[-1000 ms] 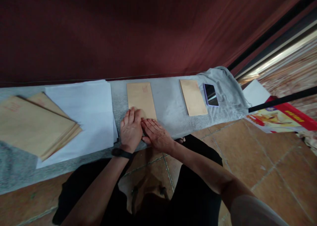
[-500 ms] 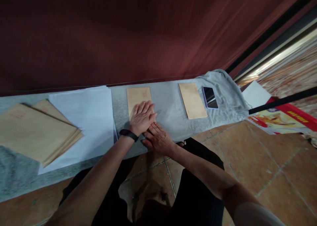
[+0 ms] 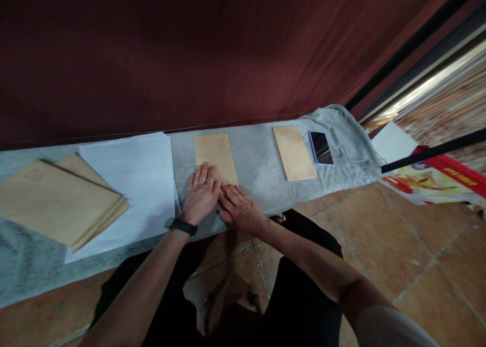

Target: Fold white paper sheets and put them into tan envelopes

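Note:
A tan paper envelope (image 3: 216, 152) with small red print lies flat on the grey cloth in front of me. My left hand (image 3: 201, 192), a dark band at its wrist, rests flat over the envelope's lower left part, fingers stretched out. Against the lower right corner lies my right hand (image 3: 243, 207), also flat with its fingers extended. Both hands nearly meet at the envelope's near edge, which they hide. Neither is wrapped round anything.
Left of my hands is a stack of white paper (image 3: 132, 180), with several larger brown envelopes (image 3: 56, 200) overlapping it. To the right lie another tan envelope (image 3: 295, 153) and a phone (image 3: 322, 148). A grey cloth (image 3: 258, 159) covers the narrow surface. A red box (image 3: 436, 180) stands beyond its right end.
My left hand has slid left and slightly toward me across the envelope, uncovering more of its right side. My right hand has stayed nearly in place at the near corner.

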Demonstrator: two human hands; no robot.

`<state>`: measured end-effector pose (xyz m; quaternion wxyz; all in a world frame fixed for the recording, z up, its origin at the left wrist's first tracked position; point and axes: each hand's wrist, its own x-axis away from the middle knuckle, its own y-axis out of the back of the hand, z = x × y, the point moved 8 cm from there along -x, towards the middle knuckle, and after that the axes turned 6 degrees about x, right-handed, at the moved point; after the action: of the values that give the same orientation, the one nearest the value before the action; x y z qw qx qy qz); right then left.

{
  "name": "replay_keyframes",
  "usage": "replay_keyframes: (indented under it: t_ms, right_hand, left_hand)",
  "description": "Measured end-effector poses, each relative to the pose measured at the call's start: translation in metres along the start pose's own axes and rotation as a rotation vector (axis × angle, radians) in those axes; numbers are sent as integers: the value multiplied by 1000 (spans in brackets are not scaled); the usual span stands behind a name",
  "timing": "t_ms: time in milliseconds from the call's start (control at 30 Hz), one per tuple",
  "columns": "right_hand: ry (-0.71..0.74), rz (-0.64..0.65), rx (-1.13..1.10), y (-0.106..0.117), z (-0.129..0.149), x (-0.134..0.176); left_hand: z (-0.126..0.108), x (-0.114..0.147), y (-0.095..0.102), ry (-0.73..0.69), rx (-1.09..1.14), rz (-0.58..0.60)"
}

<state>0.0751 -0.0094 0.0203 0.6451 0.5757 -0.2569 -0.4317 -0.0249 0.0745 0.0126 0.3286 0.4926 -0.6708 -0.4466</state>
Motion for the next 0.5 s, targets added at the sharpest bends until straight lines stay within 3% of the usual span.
replay_keyframes:
  t_ms: [200,500]
  right_hand:
    - [-6,25,36,-2,-1,-1]
    - [-139,25,44,1,-19,-5]
  left_hand:
    - [-13,33,12,104,54,-171]
    - [0,30,28,162,241,-127]
